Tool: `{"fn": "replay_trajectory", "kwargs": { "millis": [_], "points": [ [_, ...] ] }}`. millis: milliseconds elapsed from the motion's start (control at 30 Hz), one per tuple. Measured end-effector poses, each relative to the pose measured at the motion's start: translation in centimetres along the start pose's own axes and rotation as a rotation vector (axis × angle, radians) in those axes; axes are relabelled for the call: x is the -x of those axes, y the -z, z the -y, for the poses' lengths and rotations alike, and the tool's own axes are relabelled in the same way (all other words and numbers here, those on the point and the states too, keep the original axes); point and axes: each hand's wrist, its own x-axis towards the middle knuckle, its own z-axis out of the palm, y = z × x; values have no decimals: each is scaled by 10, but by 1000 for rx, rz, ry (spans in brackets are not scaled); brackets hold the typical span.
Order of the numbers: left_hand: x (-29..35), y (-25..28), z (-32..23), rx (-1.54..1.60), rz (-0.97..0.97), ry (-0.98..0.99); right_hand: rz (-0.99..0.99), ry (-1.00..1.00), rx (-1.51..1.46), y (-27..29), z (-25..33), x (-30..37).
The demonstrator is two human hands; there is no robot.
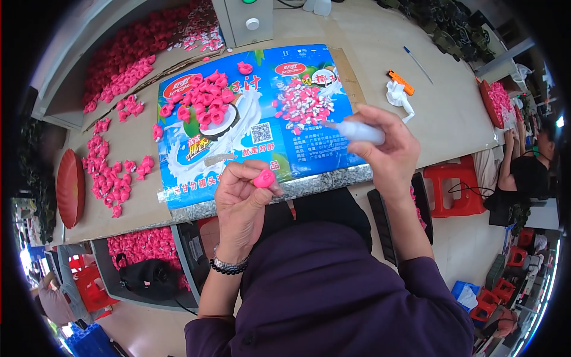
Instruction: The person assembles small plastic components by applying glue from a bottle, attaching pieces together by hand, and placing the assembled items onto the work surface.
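My left hand point(241, 193) pinches a small round pink plastic piece point(264, 178) between thumb and fingers, above the table's front edge. My right hand point(389, 146) grips a small whitish squeeze bottle point(361, 132), its narrow tip pointing left toward the pink piece but apart from it. Beneath lies a flattened blue printed carton point(250, 143). On its left half sits a heap of pink hollow pieces point(208, 95); on its right half is a pile of small pink-and-white pieces point(304, 105).
More pink pieces point(107, 169) are scattered at left beside a red oval tray point(70, 187). An orange-tipped tool point(401, 83), white tissue point(397, 95) and a pen point(418, 64) lie at right. Pink pieces fill a bin point(143, 244) below. A red stool point(453, 190) and another person point(523, 172) are at right.
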Motion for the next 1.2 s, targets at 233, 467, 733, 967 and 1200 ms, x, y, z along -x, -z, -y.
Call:
{"fn": "replay_trajectory", "kwargs": {
  "millis": [233, 467, 733, 967, 1200],
  "points": [
    [10, -8, 6, 61, -20, 139, 5, -492, -355, 3, -43, -21],
    [17, -13, 14, 88, -21, 164, 212, 34, 490, -10, -68, -35],
    [17, -16, 14, 113, -26, 177, 239, 40, 585, -27, -66, -41],
    [18, -14, 14, 104, -21, 182, 280, 142, 696, -31, -66, -43],
    [17, -11, 12, 116, -19, 182, 304, 153, 850, -25, -52, -20]
  ]
}}
